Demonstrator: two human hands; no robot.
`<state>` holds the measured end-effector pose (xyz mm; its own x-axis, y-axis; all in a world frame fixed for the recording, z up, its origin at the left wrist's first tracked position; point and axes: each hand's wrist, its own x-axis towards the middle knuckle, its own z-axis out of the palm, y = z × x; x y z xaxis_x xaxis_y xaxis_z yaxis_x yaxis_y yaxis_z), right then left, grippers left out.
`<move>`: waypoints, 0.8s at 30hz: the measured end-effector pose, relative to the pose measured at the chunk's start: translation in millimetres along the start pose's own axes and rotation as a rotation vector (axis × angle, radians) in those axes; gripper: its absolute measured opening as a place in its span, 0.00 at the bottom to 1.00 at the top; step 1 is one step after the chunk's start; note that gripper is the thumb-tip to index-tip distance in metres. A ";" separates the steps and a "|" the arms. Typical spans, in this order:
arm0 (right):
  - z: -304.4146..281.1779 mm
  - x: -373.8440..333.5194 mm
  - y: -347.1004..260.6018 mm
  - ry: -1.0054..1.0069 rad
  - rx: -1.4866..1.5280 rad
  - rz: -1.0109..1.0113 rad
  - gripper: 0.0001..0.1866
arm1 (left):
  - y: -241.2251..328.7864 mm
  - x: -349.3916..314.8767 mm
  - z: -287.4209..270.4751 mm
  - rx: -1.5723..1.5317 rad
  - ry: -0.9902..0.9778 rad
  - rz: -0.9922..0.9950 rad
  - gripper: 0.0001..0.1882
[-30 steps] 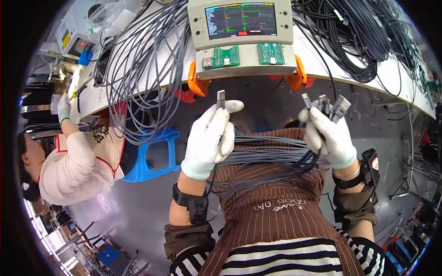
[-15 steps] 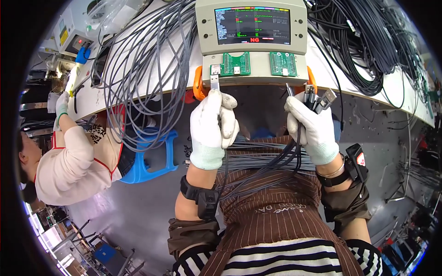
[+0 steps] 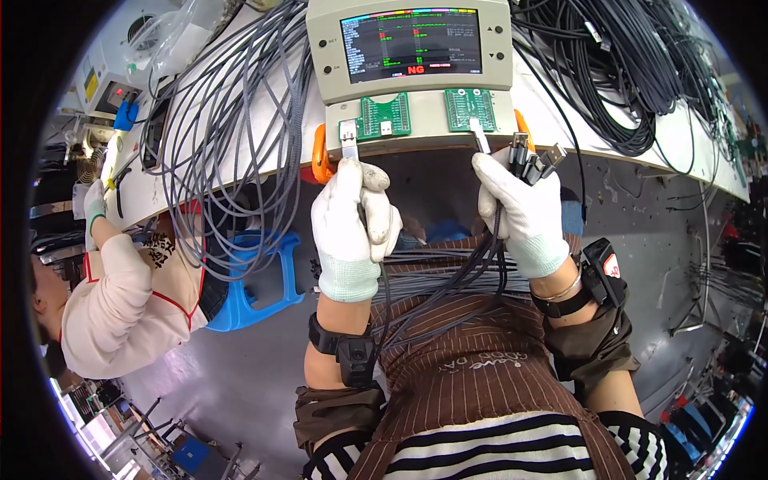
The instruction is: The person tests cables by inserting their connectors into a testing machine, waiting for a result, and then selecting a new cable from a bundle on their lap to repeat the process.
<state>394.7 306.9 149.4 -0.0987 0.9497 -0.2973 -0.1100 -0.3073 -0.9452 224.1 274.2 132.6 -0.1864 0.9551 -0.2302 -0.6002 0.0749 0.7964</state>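
My gloved left hand [image 3: 352, 220] is closed round a USB plug [image 3: 350, 149], which meets the socket at the left end of the left green circuit board [image 3: 392, 117]. Its cable runs down past my wrist. A slim cable plug [image 3: 481, 141] is pinched in my gloved right hand [image 3: 524, 216], its tip at the white socket of the right green board [image 3: 469, 109]. Several other USB plugs [image 3: 549, 158] fan out from the same hand. Their dark cables [image 3: 472, 276] hang to my lap. Both boards sit on the front of a beige tester [image 3: 322, 96] with a lit screen.
Grey cables [image 3: 240, 128] drape over the white table's [image 3: 164, 188] left edge; black coils [image 3: 608, 80] lie at right. Orange clamps [image 3: 322, 156] flank the tester. A blue stool [image 3: 256, 288] stands at lower left. A co-worker [image 3: 120, 296] works on the left.
The plug in my right hand has moved up to the right board's socket. My left hand stays at its socket. The whole view has shifted slightly, moving the tester left.
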 end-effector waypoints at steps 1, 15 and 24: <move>0.1 -0.4 0.1 -0.002 0.004 0.001 0.10 | 1.7 0.2 4.3 -0.006 0.026 0.006 0.21; 19.0 0.9 8.7 0.117 0.121 -0.027 0.10 | 1.8 1.7 -1.2 -0.038 0.014 -0.033 0.21; 11.4 11.3 9.0 -0.010 0.157 0.030 0.12 | 2.1 4.9 -7.9 -0.030 -0.056 -0.025 0.21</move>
<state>381.3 314.2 139.0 -0.1140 0.9397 -0.3225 -0.2602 -0.3416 -0.9031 215.8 276.8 128.8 -0.1275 0.9677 -0.2175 -0.6273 0.0912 0.7734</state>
